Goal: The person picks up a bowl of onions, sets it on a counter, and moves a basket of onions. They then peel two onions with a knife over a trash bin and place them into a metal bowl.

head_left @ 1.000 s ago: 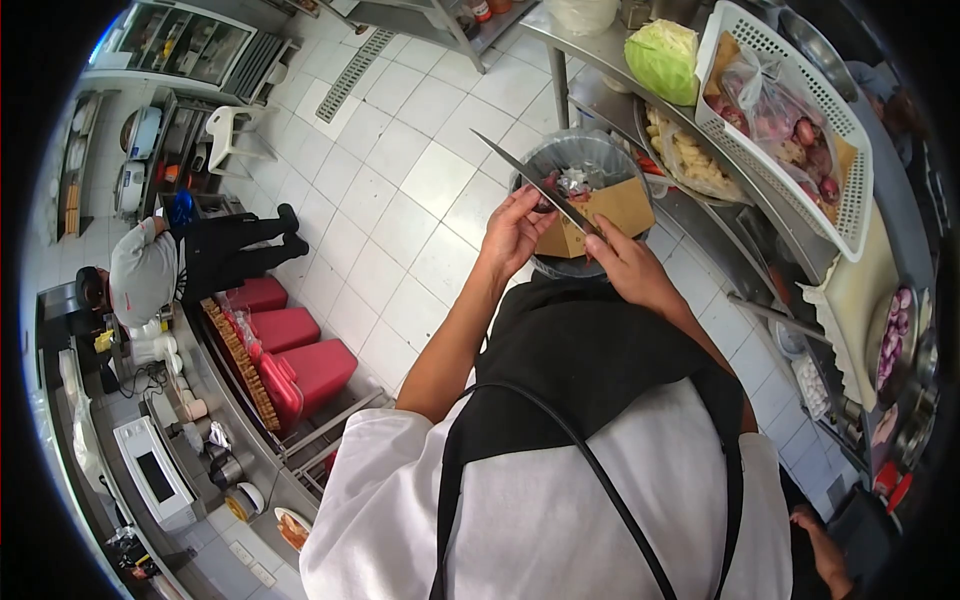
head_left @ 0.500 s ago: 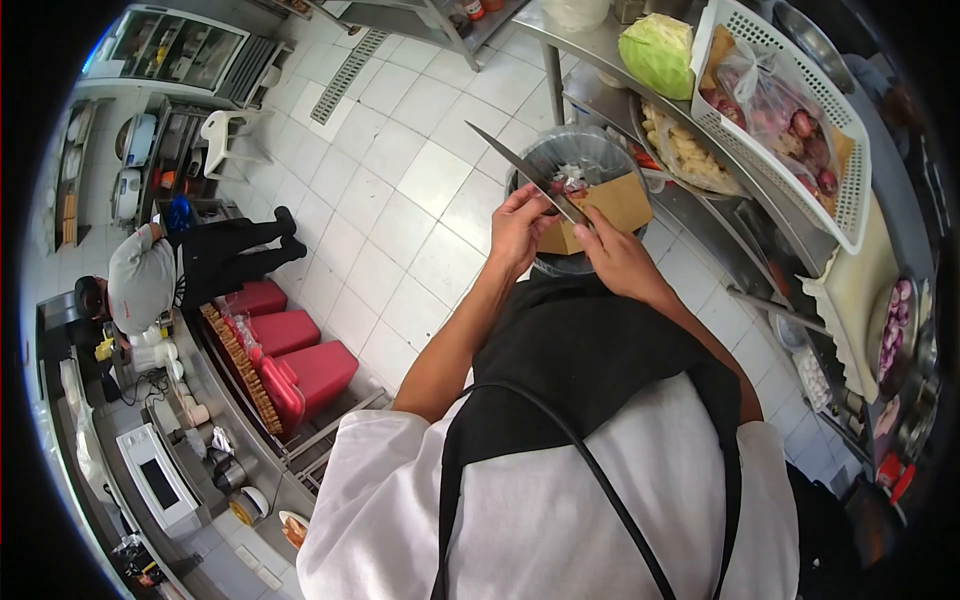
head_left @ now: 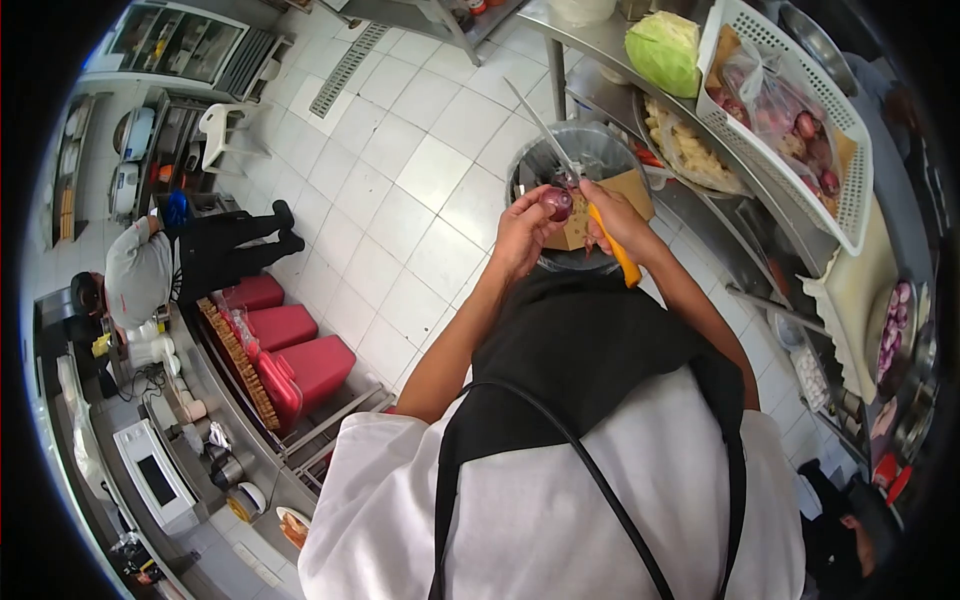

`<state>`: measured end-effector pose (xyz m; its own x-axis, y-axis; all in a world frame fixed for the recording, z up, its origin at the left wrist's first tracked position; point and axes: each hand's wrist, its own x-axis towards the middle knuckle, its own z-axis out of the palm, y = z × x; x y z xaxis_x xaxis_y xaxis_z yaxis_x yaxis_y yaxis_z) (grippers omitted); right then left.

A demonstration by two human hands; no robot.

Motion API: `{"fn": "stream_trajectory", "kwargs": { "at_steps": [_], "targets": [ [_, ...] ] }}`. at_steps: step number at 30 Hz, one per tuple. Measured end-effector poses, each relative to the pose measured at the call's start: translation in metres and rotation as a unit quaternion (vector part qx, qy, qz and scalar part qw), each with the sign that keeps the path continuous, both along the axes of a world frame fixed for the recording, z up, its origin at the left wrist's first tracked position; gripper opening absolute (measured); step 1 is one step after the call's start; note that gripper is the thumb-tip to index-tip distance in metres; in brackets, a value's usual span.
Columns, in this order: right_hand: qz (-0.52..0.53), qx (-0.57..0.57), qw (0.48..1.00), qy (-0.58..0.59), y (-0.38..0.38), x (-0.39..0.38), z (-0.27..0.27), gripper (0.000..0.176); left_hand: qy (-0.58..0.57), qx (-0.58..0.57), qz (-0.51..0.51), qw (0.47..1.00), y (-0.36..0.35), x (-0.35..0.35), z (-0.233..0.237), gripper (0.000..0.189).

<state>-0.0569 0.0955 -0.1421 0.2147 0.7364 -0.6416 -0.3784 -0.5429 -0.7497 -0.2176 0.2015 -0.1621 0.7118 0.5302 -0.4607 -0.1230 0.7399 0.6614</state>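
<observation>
My left hand (head_left: 527, 232) is closed round a red onion (head_left: 557, 204). In my right hand (head_left: 620, 224) I grip a knife (head_left: 616, 247) by its orange-yellow handle, its long blade slanting up and away to the left. Both hands are close together above a bin (head_left: 530, 150) lined with a dark plastic bag. A piece of brown cardboard (head_left: 632, 190) stands in the bin, and scraps lie inside, partly hidden by my hands.
On the steel table to my right are a cabbage (head_left: 663, 52) and a white basket (head_left: 855, 195) with bagged red onions. Peeled onions fill a bowl (head_left: 893, 325) farther right. A person (head_left: 140, 265) stands at the left counter; another (head_left: 835, 530) is at lower right.
The onion now shows in my left hand. My right hand has turned the knife, so the blade points more upright and its handle is visible. Another person has appeared at lower right.
</observation>
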Motion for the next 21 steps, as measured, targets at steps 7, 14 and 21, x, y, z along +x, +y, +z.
{"fn": "stream_trajectory", "kwargs": {
  "at_steps": [7, 14, 21],
  "targets": [
    [0.037, 0.035, 0.989, -0.137, -0.014, -0.013, 0.032, 0.060, -0.056, -0.014, -0.017, 0.998, 0.006, 0.005, 0.011, 0.037],
    [0.068, 0.119, 0.935, -0.327, -0.024, -0.025, 0.047, 0.060, -0.099, 0.011, -0.040, 0.994, 0.017, 0.005, 0.006, 0.038],
    [0.083, 0.119, 0.931, -0.335, -0.024, -0.023, 0.057, 0.063, -0.069, 0.034, -0.033, 0.997, 0.012, 0.013, 0.028, 0.037]
  ]
}}
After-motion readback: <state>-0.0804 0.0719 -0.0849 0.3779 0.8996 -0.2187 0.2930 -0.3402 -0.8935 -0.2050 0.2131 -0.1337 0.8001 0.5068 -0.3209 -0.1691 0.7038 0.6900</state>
